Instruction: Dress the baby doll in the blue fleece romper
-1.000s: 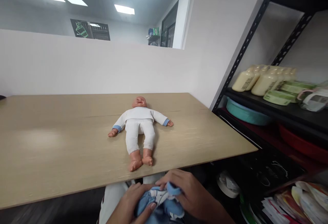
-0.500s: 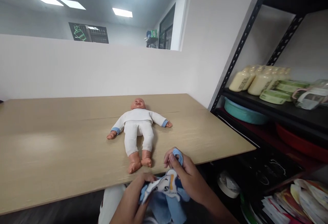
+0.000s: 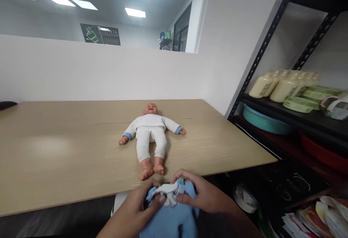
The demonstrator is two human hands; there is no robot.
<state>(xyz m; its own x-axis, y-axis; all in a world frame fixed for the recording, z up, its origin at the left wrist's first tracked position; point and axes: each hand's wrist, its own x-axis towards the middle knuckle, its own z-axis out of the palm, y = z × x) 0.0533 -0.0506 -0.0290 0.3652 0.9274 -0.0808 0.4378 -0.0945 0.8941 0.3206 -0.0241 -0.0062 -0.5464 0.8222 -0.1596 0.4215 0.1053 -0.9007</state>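
A baby doll (image 3: 150, 132) in white clothes with blue cuffs lies on its back on the wooden table (image 3: 67, 151), bare feet toward me. Below the table's near edge, my left hand (image 3: 136, 207) and my right hand (image 3: 201, 194) both grip a small light-blue garment (image 3: 170, 212) with a white printed patch. The garment is bunched at the top between my fingers and hangs down toward my lap. My hands are just in front of the doll's feet, apart from them.
A black metal shelf rack (image 3: 293, 118) stands at the right with cream bottles (image 3: 280, 85), green lidded tubs (image 3: 299, 103), a teal basin (image 3: 263, 120) and a red basin (image 3: 323, 151). Papers (image 3: 320, 216) lie low at right. A white partition (image 3: 95, 73) backs the table.
My right hand, raised over the table edge half a second ago, has come down. Both hands now pinch the top of the blue garment close together.
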